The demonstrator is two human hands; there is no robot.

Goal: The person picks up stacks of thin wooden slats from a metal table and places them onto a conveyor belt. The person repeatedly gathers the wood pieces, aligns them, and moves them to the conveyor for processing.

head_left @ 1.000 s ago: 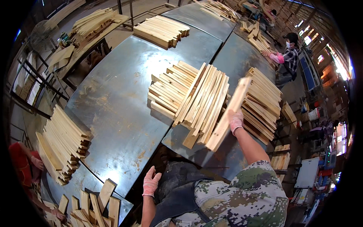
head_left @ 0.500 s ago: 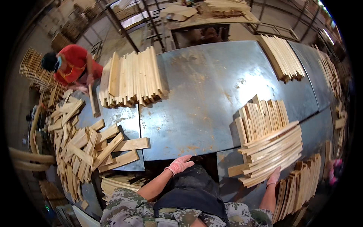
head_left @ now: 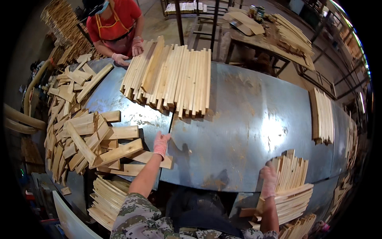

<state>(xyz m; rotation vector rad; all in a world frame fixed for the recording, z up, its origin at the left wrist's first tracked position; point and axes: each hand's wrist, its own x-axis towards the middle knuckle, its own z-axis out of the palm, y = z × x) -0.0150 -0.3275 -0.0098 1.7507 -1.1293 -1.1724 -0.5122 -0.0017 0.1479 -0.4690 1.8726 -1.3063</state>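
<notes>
My left hand (head_left: 161, 144), in a pink glove, is stretched forward over the metal table, fingers loosely apart and holding nothing. Just left of it lies a heap of loose wooden boards (head_left: 119, 152), crossing each other at many angles. My right hand (head_left: 269, 178), gloved too, is at the left side of a stack of wooden strips (head_left: 291, 171). Its fingers are turned away and partly hidden, so its grip does not show. More strips (head_left: 292, 203) lie crosswise at the near end of that stack, beside my right forearm.
Across the table, a co-worker in a red top (head_left: 119, 28) has gloved hands by a wide row of upright strips (head_left: 175, 75). Another bundle (head_left: 323, 115) stands at the far right. The metal tabletop (head_left: 223, 147) has seams and wood dust. Strips (head_left: 105, 203) are stacked low at left.
My left hand has moved from my apron out over the table toward the loose boards. My right hand has shifted from the stack's near right to its left side. The view has turned left.
</notes>
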